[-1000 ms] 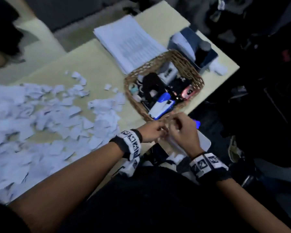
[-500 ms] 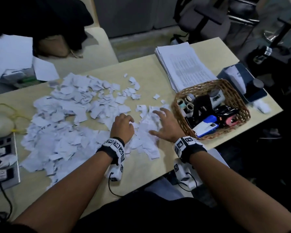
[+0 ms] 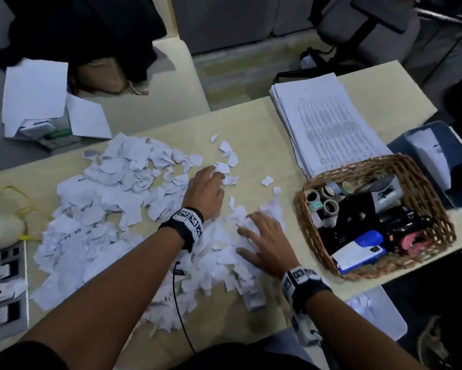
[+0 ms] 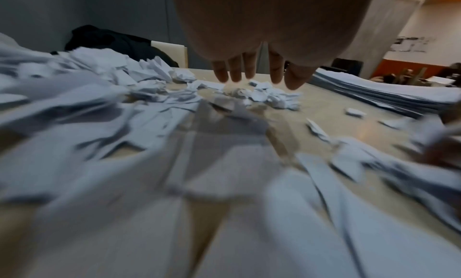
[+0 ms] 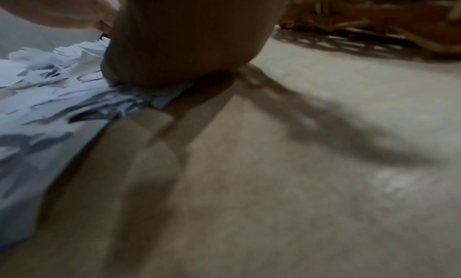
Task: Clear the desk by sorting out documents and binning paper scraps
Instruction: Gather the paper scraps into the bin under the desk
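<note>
The paper scraps (image 3: 112, 209) lie spread across the counter (image 3: 254, 124), and both hands are flat among them, seemingly to rake them into one heap for binning. The left hand (image 3: 206, 193) reaches to the far edge of the litter, its fingers (image 4: 245, 69) straight and slightly apart, tips touching the bits. The right hand (image 3: 267, 241) presses spread fingers on the near pile, beside the basket (image 3: 435, 206); the stacked documents (image 3: 328, 121) lie behind the basket.

Both forearms reach forward, banded wrists. Left hand (image 3: 204, 192) farther out, palm down, fingers (image 4: 235, 70) extended. Right hand (image 3: 267, 240) nearer, flat, fingers spread.
</note>
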Demonstrator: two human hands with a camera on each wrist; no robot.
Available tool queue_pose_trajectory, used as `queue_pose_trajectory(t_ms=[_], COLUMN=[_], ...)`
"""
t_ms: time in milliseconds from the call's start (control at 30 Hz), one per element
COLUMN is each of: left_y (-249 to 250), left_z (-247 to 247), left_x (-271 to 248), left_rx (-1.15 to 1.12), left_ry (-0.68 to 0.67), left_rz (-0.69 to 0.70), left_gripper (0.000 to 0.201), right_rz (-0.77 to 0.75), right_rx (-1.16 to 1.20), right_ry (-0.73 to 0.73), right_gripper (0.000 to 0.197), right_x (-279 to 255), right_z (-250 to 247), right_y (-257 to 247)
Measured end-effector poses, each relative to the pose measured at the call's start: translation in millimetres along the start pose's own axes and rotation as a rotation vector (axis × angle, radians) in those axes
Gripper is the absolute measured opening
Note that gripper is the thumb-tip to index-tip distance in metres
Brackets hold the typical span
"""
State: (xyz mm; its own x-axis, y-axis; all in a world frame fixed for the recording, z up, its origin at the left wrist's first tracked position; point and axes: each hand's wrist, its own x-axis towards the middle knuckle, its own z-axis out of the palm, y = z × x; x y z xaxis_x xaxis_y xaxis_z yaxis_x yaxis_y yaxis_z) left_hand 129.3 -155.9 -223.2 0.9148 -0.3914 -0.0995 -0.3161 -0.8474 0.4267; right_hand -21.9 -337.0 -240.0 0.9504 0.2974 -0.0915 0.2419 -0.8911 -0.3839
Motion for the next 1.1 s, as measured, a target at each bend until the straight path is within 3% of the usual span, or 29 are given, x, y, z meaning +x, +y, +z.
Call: queue_pose_trajectory(t_ms=[67,133,233,333,400,500,567,700,833,933,1100], left_y=[-1.5,-2.3,0.4,5.1,7.5,14.7,19.8,22.4,29.9,40.1,72.1], left_z=[0.8,-0.2,-1.4,0.4,7.7,18.8,24.3,33.5,41.8,56.0,83.9], left_x=[24.9,48.9,89.0,122.0,125.4,103.1,77.7,17.9,-24.3,-43.1,-52.9], left_rx=[0.006,-0.001,0.032,0.008,0.061,0.022,-0.092,-0.155,-0.155,-0.108,0.167], left_ry=[0.040,0.058,0.037,-0.140,-0.245,-0.234,-0.212,-0.212,-0.180,-0.189,-0.176], left_rz=[-0.049,-0.104,-0.171,-0.215,-0.132,0.015,0.068,0.169,0.260,0.316,0.357], left_gripper=[0.039,0.047,0.059,0.073,0.077,0.064,0.058,0.068,0.067,0.081,0.110], right_rz=[-0.044,-0.103,-0.068,-0.056,-0.088,-0.046,0.057,0.163,0.233,0.259,0.342], right_rx=[0.050,0.048,0.019,0.056,0.085,0.173,0.308,0.393,0.375,0.407,0.392], right_ry=[0.063,0.032,-0.032,-0.053,-0.011,0.078,0.205,0.436,0.533,0.624,0.811], right_gripper=[0.027,0.017,0.017,0.018,0.019,0.045,0.041,0.032,0.030,0.027,0.024], right_x=[-2.5,-2.0,6.5,13.2,13.7,12.2,14.2,13.0,10.7,7.6,-2.0], right_z=[3.4,6.4,0.1,-2.7,-9.8,-8.9,-16.4,-34.9,-48.9,-55.0,-71.8], right_y=[7.9,10.6,11.3,13.5,15.3,24.2,22.3,22.9,19.6,15.0,1.7])
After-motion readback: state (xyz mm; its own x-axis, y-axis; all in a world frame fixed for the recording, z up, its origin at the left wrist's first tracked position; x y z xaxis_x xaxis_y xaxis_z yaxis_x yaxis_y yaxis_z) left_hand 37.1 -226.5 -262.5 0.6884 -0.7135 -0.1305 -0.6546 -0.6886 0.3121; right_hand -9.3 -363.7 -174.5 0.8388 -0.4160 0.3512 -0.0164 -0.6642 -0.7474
